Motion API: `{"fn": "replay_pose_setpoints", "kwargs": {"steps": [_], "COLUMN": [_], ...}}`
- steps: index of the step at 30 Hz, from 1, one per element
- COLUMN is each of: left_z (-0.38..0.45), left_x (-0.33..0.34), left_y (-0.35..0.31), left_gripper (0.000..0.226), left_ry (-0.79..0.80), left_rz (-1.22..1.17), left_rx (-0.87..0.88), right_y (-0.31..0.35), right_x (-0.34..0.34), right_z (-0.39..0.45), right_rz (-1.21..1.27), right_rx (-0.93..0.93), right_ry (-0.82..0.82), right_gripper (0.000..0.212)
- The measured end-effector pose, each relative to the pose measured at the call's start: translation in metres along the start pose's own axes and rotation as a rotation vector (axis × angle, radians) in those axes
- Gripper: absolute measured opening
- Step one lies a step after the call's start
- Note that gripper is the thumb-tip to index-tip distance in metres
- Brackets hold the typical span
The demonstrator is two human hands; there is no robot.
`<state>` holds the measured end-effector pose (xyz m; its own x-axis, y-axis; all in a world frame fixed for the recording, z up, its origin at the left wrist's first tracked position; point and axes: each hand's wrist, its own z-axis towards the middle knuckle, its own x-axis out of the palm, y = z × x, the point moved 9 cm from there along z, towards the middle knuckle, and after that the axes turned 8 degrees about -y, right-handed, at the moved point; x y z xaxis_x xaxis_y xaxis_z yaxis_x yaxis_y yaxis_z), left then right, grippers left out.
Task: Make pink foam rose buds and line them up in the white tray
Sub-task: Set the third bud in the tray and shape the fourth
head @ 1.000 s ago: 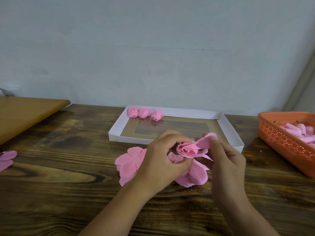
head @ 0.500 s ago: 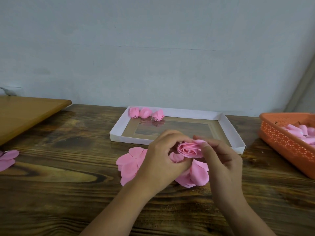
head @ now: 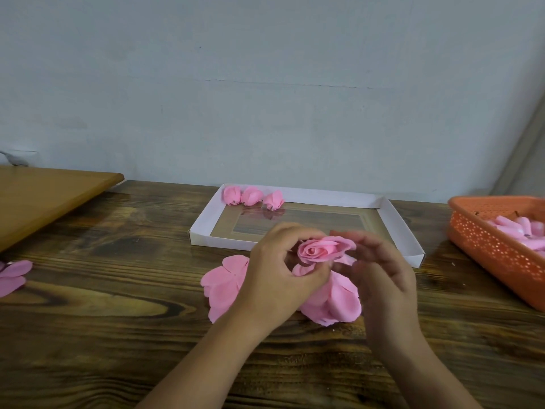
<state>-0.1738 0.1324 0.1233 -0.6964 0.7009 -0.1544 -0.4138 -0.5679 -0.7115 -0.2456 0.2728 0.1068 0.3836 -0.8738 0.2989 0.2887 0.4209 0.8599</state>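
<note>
No legible text — none anywhere.

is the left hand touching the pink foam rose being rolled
Touching: the head view shows the left hand with fingers curled round the base of the pink foam rose.

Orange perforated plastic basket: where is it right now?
Head view, far right: the orange perforated plastic basket sits on the dark wooden table, right of the white cardboard tray.

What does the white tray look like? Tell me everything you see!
The white tray is a flat, shallow rectangle that looks like folded card, with low walls and a shiny brownish floor. It lies flat on the wooden table by the wall. Three pink buds sit in a row in its far left corner.
</note>
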Motion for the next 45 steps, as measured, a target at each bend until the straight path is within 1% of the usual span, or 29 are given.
{"fn": "replay_pose_setpoints", "kwargs": {"steps": [2, 5, 8, 10, 13, 16, 18, 21, 25, 27, 31, 33, 35, 37, 42, 45], "left_z": [0.0, 0.0, -0.001, -0.001, -0.002, -0.002, -0.001, 0.0, -0.001, -0.001, -0.004, -0.005, -0.005, -0.005, -0.006, -0.006], "left_x": [0.0, 0.001, 0.001, 0.003, 0.003, 0.004, 0.004, 0.003, 0.003, 0.003, 0.007, 0.009, 0.009, 0.009, 0.011, 0.009], "left_y": [0.002, 0.005, 0.002, 0.0, -0.001, -0.002, -0.003, -0.004, 0.001, 0.002, 0.0, -0.001, -0.002, -0.002, -0.001, 0.0], "left_gripper": [0.032, 0.033, 0.037, 0.046, 0.054, 0.05, 0.044, 0.037, 0.034, 0.039, 0.06, 0.065, 0.069, 0.069, 0.069, 0.058], "left_ry": [-0.002, 0.002, 0.011, 0.027, 0.032, 0.04, 0.046, 0.038, 0.018, 0.019, 0.054, 0.068, 0.073, 0.079, 0.114, 0.092], "left_rz": [-0.028, -0.041, -0.052, -0.055, -0.027, 0.0, 0.007, -0.002, -0.032, -0.022, -0.017, -0.019, -0.008, -0.004, 0.05, 0.049], "left_rx": [-0.03, -0.07, -0.058, -0.049, -0.018, 0.003, 0.013, 0.015, -0.035, -0.036, -0.033, -0.036, -0.028, -0.019, -0.007, 0.018], "right_y": [0.007, 0.012, 0.011, 0.011, 0.013, 0.011, 0.01, 0.015, 0.017, 0.016, 0.018, 0.017, 0.018, 0.018, 0.014, 0.019], "right_x": [0.001, 0.001, -0.001, 0.0, 0.002, 0.002, 0.001, 0.0, 0.001, 0.0, 0.001, 0.001, 0.002, 0.003, 0.003, 0.005], "right_z": [-0.001, -0.003, -0.004, -0.006, -0.006, -0.006, -0.006, -0.007, -0.009, -0.008, -0.008, -0.008, -0.008, -0.009, -0.009, -0.011], "right_rz": [-0.051, -0.076, -0.121, -0.137, -0.156, -0.144, -0.122, -0.089, -0.1, -0.115, -0.144, -0.138, -0.142, -0.144, -0.207, -0.244], "right_rx": [-0.065, -0.109, -0.126, -0.14, -0.167, -0.142, -0.112, -0.152, -0.185, -0.187, -0.216, -0.202, -0.199, -0.184, -0.141, -0.184], "right_ry": [-0.016, -0.027, -0.035, -0.03, -0.01, -0.012, -0.025, -0.033, -0.029, -0.037, -0.024, -0.021, -0.02, -0.026, -0.025, -0.016], "right_gripper": [0.034, 0.026, 0.034, 0.041, 0.043, 0.044, 0.04, 0.031, 0.034, 0.035, 0.04, 0.038, 0.031, 0.026, 0.032, 0.034]}}
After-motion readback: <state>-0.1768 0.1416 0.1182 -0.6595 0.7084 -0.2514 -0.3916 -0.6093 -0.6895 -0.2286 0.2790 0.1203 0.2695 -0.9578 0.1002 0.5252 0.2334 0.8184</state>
